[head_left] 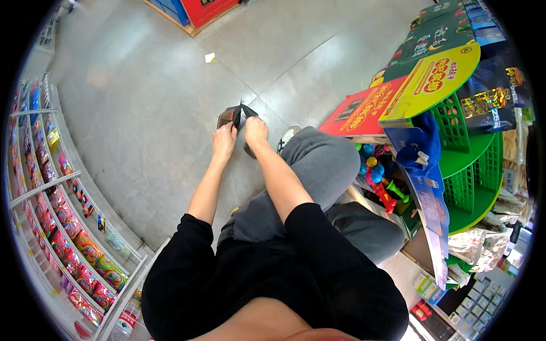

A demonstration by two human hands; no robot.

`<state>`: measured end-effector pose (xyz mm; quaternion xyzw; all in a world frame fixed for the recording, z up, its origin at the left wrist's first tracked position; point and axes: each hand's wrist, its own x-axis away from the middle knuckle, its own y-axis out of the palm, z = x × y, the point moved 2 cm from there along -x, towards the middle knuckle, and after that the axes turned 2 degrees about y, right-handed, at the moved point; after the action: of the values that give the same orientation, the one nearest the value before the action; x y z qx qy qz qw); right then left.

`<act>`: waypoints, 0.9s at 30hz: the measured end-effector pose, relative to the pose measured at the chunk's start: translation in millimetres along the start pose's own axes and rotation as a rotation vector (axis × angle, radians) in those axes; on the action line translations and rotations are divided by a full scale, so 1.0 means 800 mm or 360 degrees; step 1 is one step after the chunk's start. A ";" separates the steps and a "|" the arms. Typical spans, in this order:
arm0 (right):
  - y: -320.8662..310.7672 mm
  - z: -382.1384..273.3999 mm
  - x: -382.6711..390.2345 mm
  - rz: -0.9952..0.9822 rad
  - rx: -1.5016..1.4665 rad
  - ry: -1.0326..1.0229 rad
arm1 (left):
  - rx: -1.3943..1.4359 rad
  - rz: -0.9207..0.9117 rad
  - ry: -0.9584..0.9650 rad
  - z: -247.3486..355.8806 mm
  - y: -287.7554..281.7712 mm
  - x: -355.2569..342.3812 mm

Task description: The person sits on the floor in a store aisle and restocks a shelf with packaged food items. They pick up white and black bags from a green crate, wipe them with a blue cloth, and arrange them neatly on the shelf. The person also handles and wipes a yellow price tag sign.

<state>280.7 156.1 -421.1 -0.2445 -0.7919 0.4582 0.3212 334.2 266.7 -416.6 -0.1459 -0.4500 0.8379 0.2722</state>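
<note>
My left hand pinches the near edge of a dark packet with reddish-orange print, held out over the floor ahead of me. Close beside it, my right hand is closed on black, sheet-like material that rises to a point between the hands. More of something dark shows just below the right hand's fingers. Whether both dark parts belong to one packet I cannot tell. Both forearms reach forward from black sleeves, the right one passing beside my bent knee in grey trousers.
Shelves of colourful packets line the left. At right stand a green display rack, a red and yellow box and a bin of bright plastic toys. A paper scrap lies on the grey tiled floor.
</note>
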 end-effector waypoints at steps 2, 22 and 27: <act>0.007 -0.006 -0.005 -0.0153 0.0136 0.0082 | 0.0097 0.0015 0.0001 0.000 0.006 0.001; -0.234 -0.039 0.134 0.0194 -0.0032 -0.1247 | 0.0697 0.0259 0.0432 0.089 -0.081 -0.003; -0.424 0.048 0.264 0.1063 -0.0036 -0.1539 | 0.0842 0.0432 0.1119 0.285 -0.183 -0.022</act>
<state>78.9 122.0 -75.6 -0.2474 -0.7334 0.5856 -0.2409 284.5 168.0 -168.2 -0.4043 -0.0779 0.8517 0.3241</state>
